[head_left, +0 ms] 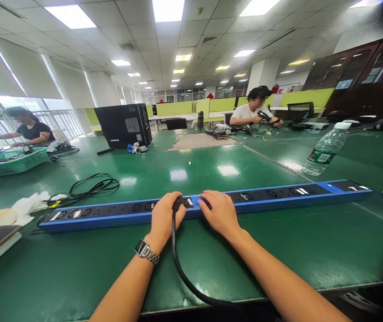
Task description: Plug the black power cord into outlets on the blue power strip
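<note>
A long blue power strip (261, 206) with black socket panels lies across the green table in front of me. My left hand (164, 214), with a watch on the wrist, is closed around the black plug (177, 204) of a power cord at the strip's middle. Whether the plug is seated in a socket is hidden by my fingers. From it the thick black cord (175, 250) curves down over the table's near edge. My right hand (220, 212) lies just right of the plug, fingers bent over the strip and gripping it.
A coiled black cable (92, 188) and crumpled tissues (32, 206) lie left. A water bottle (327, 150) stands tilted in view at right. Farther back are a black computer case (120, 125), a green basket (27, 161) and two people working (251, 114).
</note>
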The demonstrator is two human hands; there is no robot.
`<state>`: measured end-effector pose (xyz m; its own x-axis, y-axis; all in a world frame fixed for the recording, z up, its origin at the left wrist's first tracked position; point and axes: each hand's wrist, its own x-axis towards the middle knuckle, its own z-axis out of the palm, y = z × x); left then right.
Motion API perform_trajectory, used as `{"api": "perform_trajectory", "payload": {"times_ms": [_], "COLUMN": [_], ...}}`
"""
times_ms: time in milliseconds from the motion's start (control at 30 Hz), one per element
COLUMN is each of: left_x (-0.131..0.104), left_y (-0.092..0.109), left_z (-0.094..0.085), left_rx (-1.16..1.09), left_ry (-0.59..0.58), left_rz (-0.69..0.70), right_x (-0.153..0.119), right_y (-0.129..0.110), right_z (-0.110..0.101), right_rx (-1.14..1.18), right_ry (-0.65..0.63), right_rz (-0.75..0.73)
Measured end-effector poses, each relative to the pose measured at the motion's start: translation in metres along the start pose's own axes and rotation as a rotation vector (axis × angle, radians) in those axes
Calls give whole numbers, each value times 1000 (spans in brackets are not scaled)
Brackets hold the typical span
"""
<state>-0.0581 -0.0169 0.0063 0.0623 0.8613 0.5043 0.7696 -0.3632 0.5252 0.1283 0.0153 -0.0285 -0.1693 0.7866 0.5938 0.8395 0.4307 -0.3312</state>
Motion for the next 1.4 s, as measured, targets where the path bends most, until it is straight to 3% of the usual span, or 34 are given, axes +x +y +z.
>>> {"api": "perform_trajectory", "payload": {"times_ms": [200,433,600,867,1033,1167,1400], "left_x": [-3,-6,-5,-7,-3,-1,-7], "left_y": [6,-10,-8,-15,-4,2,-15], "left_z": [6,-4,-8,-9,-13,-18,-19], "left_rx": [165,-3,108,-40,101,284,47], "left_ry": [72,60,64,107,50,27,75], "left_rz": [-95,12,-118,-107,-105,-202,-107], "right_x": [0,0,-1,-1,-1,-2,-1], "right_y": [1,1,1,1,1,1,1], "right_z": [0,-2,-2,-1,-1,-1,-1], "right_rx": [6,10,13,11,16,20,24], "right_ry": [-12,-2,8,-1,10,20,2], "right_rz": [-14,-14,-11,0,-1,0,14]}}
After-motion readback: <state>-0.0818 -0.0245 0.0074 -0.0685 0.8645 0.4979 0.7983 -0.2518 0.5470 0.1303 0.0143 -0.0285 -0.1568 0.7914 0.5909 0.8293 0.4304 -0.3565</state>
